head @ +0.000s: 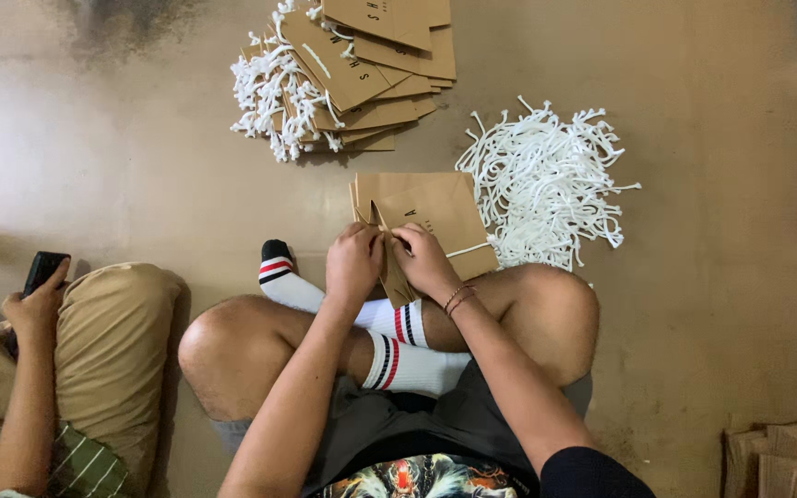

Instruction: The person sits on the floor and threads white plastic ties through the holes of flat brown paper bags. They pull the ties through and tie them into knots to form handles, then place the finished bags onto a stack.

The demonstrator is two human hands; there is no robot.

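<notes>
**A:** so what are the hands doing here?

**B:** left hand (353, 265) and right hand (424, 263) are both curled tight on a brown paper bag (435, 217), pinching its top edge, just above the crossed legs. White cord (469, 248) runs out from the right fingers.

**A:** and the other stuff?

**B:** loose pile of white cords (546, 180) just right of the bag, stack of finished bags (362, 69) further up the floor.

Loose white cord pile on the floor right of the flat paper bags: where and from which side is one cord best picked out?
Probably at a free end along the outer fringe of the white cord pile, coming from above on its right edge. There single ends stick out apart from the tangle, while the middle is matted and the left edge abuts the brown paper bags held by the left hand and right hand.
</notes>
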